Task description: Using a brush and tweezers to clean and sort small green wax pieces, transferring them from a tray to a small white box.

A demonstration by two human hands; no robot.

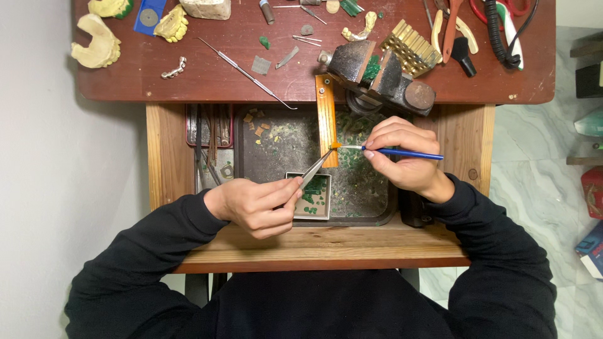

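**Inspector A:** Brush (402, 152) first: blue handle, thin, lying nearly level in the right hand (405, 157). Its tip is meeting a small orange piece (335, 145) at the right edge of the wooden peg (326, 122).

**Inspector B:** And the fingers on it?

**A:** Closing around the handle, pen-fashion, thumb and forefinger pinching near the ferrule. The wrist is resting over the tray's (276, 147) right side.

**B:** Left hand (254, 204)?

**A:** Gripping tweezers (314, 169). The fingers are pressing the two arms together; the points are aiming up and right, holding that same orange piece, as far as I can tell. It is too small to be sure of the contact.

**B:** What is lying beneath?

**A:** A dark metal tray set in a pulled-out wooden drawer (166, 157), scattered with green flecks and a few orange scraps. A small square box (314, 198) holding green bits is sitting just beside the left thumb.

**B:** The worktop (207, 75) above?

**A:** Red-brown, crowded. A vise (380, 75) is clamping something green just above the peg. A long metal probe (248, 75) is lying diagonally, pale dental casts (97, 44) are sitting at the far left, and a brass comb-like block (411, 47) is standing right of the vise. Both sleeves are black.
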